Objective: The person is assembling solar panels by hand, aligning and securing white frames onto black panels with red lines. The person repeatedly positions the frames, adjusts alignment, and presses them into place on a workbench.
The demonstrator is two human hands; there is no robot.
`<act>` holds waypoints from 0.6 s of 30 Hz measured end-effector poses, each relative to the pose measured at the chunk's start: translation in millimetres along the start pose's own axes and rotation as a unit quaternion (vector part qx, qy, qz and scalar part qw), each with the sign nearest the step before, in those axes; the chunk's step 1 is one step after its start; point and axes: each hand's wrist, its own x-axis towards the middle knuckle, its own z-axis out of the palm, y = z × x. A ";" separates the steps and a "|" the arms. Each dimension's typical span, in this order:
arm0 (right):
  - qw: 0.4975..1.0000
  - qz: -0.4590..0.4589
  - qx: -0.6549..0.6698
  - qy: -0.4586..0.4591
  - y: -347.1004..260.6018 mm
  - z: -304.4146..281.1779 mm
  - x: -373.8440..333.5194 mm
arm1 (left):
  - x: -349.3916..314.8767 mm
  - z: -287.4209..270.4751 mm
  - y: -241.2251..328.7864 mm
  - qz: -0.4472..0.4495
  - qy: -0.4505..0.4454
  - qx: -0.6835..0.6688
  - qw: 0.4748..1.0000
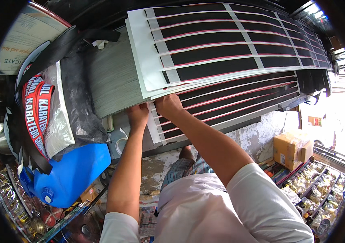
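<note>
A long stack of white sheets [142,60] lies across the worktop, its top carrying rows of black strips [209,43] with red and white edges and grey cross bands. Below it, nearer me, a second striped panel [229,99] partly disappears under the stack. My right hand [169,106] is curled at the stack's near edge, beside the left end of the lower panel. Close by on its left, my left hand [138,115] is closed at the near edge of a grey board [113,69]. What the fingertips of either hand pinch is hidden.
Left of the board are a black plastic bag [85,117], a red lettered belt [38,117] and a blue jug [75,172]. A framed paper [26,38] stands behind. At right, a cardboard box [292,150] sits beside trays of small packets [314,188].
</note>
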 end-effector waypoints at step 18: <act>0.995 -0.052 -0.026 0.082 40.9 55.0 4.2 | 27.5 -14.7 70.3 0.213 0.124 0.132 0.960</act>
